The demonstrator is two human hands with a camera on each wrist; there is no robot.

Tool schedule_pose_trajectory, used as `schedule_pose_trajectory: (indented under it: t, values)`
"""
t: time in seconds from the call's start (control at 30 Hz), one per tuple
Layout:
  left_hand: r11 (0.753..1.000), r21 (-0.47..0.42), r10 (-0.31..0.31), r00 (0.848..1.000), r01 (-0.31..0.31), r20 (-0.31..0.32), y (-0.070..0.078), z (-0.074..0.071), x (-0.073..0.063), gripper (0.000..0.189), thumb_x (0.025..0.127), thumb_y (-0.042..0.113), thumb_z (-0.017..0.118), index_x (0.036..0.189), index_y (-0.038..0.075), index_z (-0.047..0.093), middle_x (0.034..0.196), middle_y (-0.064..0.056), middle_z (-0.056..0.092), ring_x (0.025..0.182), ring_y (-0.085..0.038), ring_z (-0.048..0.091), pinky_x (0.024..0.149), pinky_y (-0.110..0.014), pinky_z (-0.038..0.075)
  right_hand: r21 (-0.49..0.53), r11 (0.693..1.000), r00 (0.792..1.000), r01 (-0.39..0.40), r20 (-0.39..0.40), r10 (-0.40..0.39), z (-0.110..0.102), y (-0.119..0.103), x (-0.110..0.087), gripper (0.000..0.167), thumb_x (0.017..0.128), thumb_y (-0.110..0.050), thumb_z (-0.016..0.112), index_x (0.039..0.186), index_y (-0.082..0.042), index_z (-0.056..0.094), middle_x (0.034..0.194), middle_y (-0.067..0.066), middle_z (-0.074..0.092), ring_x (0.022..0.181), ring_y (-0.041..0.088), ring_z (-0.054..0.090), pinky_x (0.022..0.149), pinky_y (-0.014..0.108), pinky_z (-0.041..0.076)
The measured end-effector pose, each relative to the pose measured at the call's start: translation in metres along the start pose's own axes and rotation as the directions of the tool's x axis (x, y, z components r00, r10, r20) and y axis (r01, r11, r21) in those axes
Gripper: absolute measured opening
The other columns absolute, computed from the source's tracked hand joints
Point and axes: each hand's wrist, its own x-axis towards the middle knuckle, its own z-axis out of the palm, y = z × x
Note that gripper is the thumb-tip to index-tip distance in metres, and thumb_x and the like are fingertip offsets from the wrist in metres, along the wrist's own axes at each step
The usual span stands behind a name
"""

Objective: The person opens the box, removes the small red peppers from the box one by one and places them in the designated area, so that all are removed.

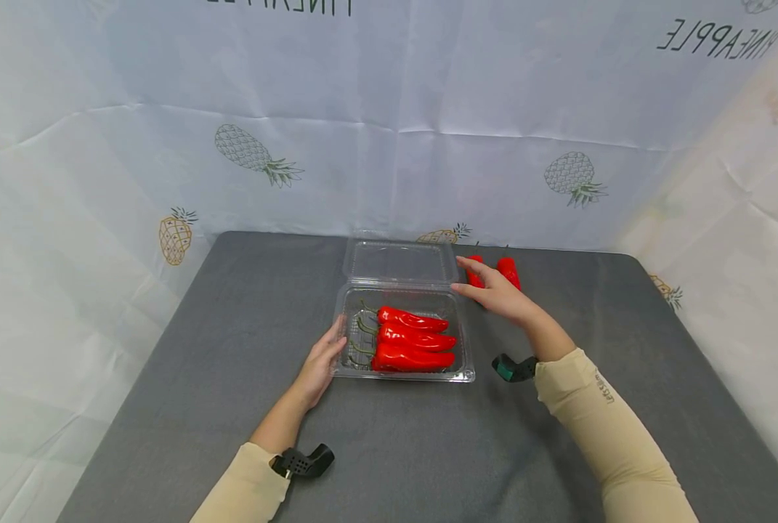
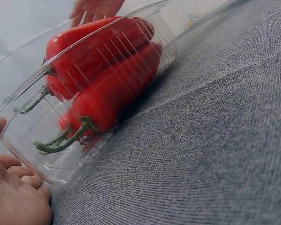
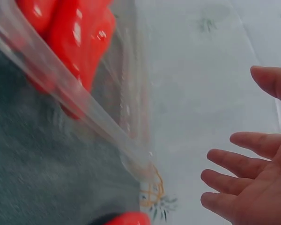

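Observation:
A clear plastic clamshell container stands on the table with its lid folded back. Inside lie several long, glossy red peppers, their green stems pointing left. My left hand holds the container's left side at the rim; its fingers lie against the outer wall in the left wrist view. My right hand hovers by the lid's right edge, fingers apart and extended, with nothing in it. Behind it are two more red peppers, partly hidden by the hand. The right wrist view shows that palm bare.
A dark grey cloth covers the table. White curtains with pineapple prints hang at the back and sides, close against the table's far edge. Each wrist wears a black camera band, such as the one on the left wrist.

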Motion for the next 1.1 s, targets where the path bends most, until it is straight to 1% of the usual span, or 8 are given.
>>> schedule_pose_trajectory:
  t: [0.13,0.23,0.4,0.5,0.6,0.7,0.9,1.1]
  values:
    - [1.0,-0.002,-0.003,1.0,0.003,0.0,0.001,0.0,0.0,0.06,0.101,0.019,0.033,0.149,0.002,0.001,0.159,-0.008,0.0,0.146,-0.022,-0.007,0.118,-0.045,-0.001,0.001,0.999,0.998,0.038,0.052,-0.038,0.012,-0.003,0.0,0.07,0.092,-0.033,0.057,0.149,-0.011,0.022,0.155,0.012,0.02,0.143,0.034,0.015,0.11,0.058,0.023]
    - [1.0,0.0,-0.003,1.0,0.003,0.003,0.001,0.0,0.001,0.06,0.101,0.019,0.033,0.149,0.002,0.001,0.159,-0.007,0.001,0.146,-0.022,-0.006,0.118,-0.045,-0.001,-0.002,0.999,0.996,0.043,0.084,-0.042,0.021,-0.006,0.001,0.07,0.091,-0.033,0.058,0.148,-0.013,0.024,0.155,0.011,0.02,0.143,0.033,0.016,0.11,0.058,0.024]
    - [1.0,0.008,0.001,1.0,-0.001,0.003,0.0,-0.001,0.001,0.06,0.101,0.019,0.033,0.149,0.003,0.002,0.159,-0.007,0.001,0.146,-0.021,-0.005,0.118,-0.045,-0.001,-0.041,0.998,0.99,0.046,0.134,-0.04,0.032,-0.013,0.002,0.069,0.09,-0.035,0.059,0.148,-0.014,0.027,0.153,0.013,0.024,0.14,0.036,0.022,0.106,0.058,0.031]
    - [1.0,0.007,0.003,1.0,-0.003,0.005,0.0,-0.001,0.001,0.06,0.101,0.018,0.033,0.149,0.002,0.002,0.159,-0.007,0.001,0.146,-0.021,-0.005,0.118,-0.044,-0.001,-0.053,0.997,0.984,0.051,0.172,-0.041,0.039,-0.017,0.002,0.068,0.09,-0.034,0.059,0.147,-0.013,0.027,0.153,0.013,0.026,0.139,0.036,0.024,0.106,0.057,0.032]
    - [1.0,0.005,0.006,1.0,-0.006,0.01,0.0,-0.001,0.001,0.06,0.101,0.018,0.033,0.149,0.002,0.001,0.159,-0.007,0.001,0.146,-0.021,-0.006,0.118,-0.044,-0.001,-0.049,0.996,0.974,0.079,0.216,-0.067,0.044,-0.02,0.002,0.066,0.091,-0.032,0.058,0.147,-0.011,0.029,0.152,0.014,0.027,0.139,0.036,0.025,0.107,0.057,0.031]
    - [1.0,0.007,0.005,1.0,-0.005,0.012,0.0,-0.002,0.001,0.06,0.101,0.018,0.033,0.149,0.002,0.001,0.159,-0.007,0.001,0.146,-0.021,-0.006,0.118,-0.044,-0.001,-0.066,0.993,0.964,0.098,0.254,-0.078,0.05,-0.024,0.001,0.065,0.091,-0.031,0.058,0.146,-0.011,0.03,0.151,0.013,0.029,0.138,0.036,0.027,0.107,0.055,0.032]
    - [1.0,0.009,0.002,1.0,-0.002,0.014,0.001,-0.002,0.001,0.06,0.101,0.019,0.033,0.149,0.003,0.001,0.159,-0.007,0.0,0.146,-0.021,-0.006,0.118,-0.044,-0.001,-0.126,0.988,0.949,0.092,0.312,-0.048,0.059,-0.031,-0.003,0.064,0.09,-0.033,0.058,0.145,-0.011,0.033,0.149,0.012,0.035,0.135,0.034,0.033,0.106,0.051,0.036]
    - [1.0,0.0,0.004,1.0,-0.004,0.019,0.001,-0.002,0.001,0.061,0.101,0.019,0.033,0.149,0.003,0.0,0.159,-0.007,0.0,0.146,-0.022,-0.007,0.118,-0.045,-0.002,-0.172,0.981,0.938,0.092,0.345,-0.028,0.067,-0.033,-0.005,0.064,0.09,-0.035,0.058,0.145,-0.011,0.035,0.143,0.01,0.044,0.126,0.026,0.044,0.101,0.045,0.043]
